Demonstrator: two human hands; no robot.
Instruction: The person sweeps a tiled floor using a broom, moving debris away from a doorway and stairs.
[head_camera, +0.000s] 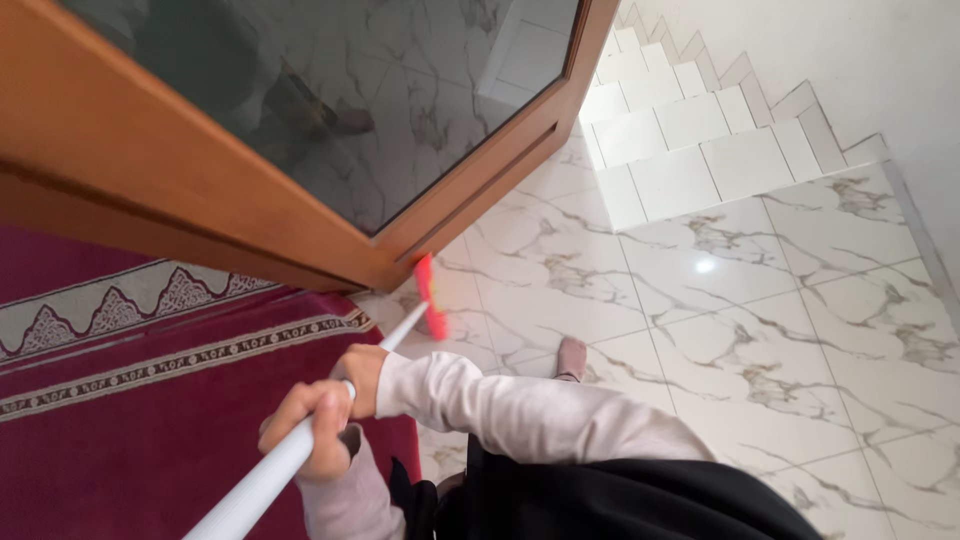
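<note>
Both my hands grip the white handle (262, 478) of a broom. My right hand (362, 372), in a pale long sleeve, holds the handle farther down, toward the head. My left hand (312, 428) grips it just behind, closer to me. The broom's red-pink bristle head (432, 298) is blurred and sits on the floor at the bottom corner of the wooden door (200, 215), touching or nearly touching its frame.
The door has a dark glass panel (380, 90) and stands ajar over a maroon patterned carpet (140, 420) on the left. White marble floor tiles (760, 320) spread to the right. White tiled steps (690, 130) rise at the back. My foot (571, 357) is on the marble.
</note>
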